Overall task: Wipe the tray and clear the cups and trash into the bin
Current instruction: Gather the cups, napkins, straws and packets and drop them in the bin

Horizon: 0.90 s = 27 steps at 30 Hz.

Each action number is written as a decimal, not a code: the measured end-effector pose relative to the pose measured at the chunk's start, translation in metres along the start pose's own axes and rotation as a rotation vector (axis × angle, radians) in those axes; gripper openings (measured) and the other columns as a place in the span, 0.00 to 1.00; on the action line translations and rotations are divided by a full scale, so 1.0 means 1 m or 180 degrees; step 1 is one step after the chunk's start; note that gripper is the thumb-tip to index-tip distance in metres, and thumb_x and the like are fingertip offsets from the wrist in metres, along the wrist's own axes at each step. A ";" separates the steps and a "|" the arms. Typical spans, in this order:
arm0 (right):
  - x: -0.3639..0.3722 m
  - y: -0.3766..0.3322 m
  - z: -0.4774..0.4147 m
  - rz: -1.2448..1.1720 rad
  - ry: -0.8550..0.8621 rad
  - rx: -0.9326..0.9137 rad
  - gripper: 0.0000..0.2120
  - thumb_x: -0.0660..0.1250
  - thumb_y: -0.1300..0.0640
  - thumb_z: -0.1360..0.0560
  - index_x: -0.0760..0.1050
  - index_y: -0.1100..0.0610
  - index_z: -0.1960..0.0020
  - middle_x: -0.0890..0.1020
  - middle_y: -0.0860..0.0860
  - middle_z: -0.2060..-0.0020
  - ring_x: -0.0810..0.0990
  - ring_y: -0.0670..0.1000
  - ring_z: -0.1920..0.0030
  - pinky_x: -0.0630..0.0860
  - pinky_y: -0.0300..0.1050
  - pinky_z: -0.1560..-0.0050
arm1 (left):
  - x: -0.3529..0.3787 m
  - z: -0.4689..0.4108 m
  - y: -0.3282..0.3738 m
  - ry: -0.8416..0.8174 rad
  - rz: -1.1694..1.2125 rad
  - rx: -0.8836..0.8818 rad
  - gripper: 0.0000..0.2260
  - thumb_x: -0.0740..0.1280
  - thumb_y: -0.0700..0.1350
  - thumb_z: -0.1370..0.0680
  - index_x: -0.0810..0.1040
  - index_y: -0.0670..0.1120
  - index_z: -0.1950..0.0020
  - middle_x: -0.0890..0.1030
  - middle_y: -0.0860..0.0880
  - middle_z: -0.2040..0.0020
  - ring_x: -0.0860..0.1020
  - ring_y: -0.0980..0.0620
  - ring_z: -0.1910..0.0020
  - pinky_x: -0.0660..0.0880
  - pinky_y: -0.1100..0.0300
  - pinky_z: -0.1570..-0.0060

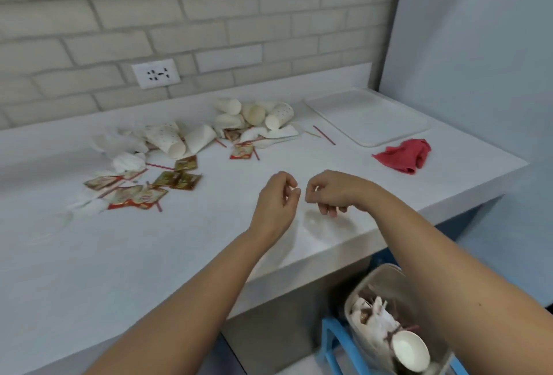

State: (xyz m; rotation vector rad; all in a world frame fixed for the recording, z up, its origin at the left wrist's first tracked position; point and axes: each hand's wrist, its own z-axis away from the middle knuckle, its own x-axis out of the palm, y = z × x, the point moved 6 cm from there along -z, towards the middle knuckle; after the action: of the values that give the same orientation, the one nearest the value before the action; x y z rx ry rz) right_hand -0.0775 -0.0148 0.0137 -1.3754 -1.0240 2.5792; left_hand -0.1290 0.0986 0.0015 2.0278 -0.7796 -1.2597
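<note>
So both hands are hovering over the white countertop [149, 255], about dead centre. The left hand [276, 198] and right hand [329, 192] sit just beside each other, fingertips nearly meeting. Fingers on both are loosely curled, and I can't see anything held in either one.

Taking the hands as the middle of the clock:
- The white rectangular plastic tray [368, 117] lies flat at about 1 o'clock, back by the corner of the counter.
- The crumpled red cloth [404, 154] is at 2 o'clock, just in front of the tray and not on it.
- A heap of white paper cups [269, 114] lies tipped over at 12 o'clock, with thin red stirrer sticks [324, 135] next to it.
- A couple more white dotted paper cups [170, 138] lie on their sides at 10 to 11 o'clock, beside scrunched white napkins [125, 159].
- A scatter of red and brown sachets [134, 195] sits at 9 o'clock.

The translucent plastic bin [386, 281] is down at 5 o'clock, below the counter edge under the right forearm. It already holds paper scraps and a white cup [410, 350].
</note>
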 end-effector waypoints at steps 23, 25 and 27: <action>0.101 -0.186 -0.189 0.0333 0.0938 0.0183 0.30 0.60 0.44 0.23 0.59 0.60 0.29 0.64 0.58 0.31 0.65 0.59 0.31 0.69 0.51 0.38 | -0.246 -0.022 -0.248 0.0497 -0.1944 -0.2493 0.32 0.66 0.65 0.30 0.70 0.43 0.37 0.66 0.39 0.34 0.64 0.39 0.34 0.66 0.47 0.37; 0.108 -0.194 -0.201 0.0379 0.1003 0.0322 0.32 0.60 0.41 0.23 0.59 0.61 0.29 0.65 0.58 0.32 0.65 0.59 0.32 0.69 0.51 0.39 | -0.242 -0.028 -0.254 0.0194 -0.2052 -0.2595 0.36 0.65 0.68 0.32 0.68 0.43 0.35 0.65 0.39 0.34 0.64 0.40 0.33 0.67 0.49 0.37; 0.116 -0.201 -0.211 0.0413 0.1073 0.0426 0.34 0.59 0.38 0.24 0.60 0.61 0.29 0.66 0.57 0.33 0.65 0.58 0.32 0.70 0.50 0.40 | -0.238 -0.032 -0.260 -0.0025 -0.2161 -0.2676 0.38 0.66 0.68 0.32 0.67 0.44 0.33 0.65 0.39 0.33 0.64 0.41 0.33 0.67 0.50 0.36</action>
State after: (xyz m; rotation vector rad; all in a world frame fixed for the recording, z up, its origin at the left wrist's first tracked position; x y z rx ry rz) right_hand -0.0400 0.2924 -0.0373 -1.8088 -0.7197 2.3291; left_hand -0.1473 0.4475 -0.0534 1.5754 0.4635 -1.5812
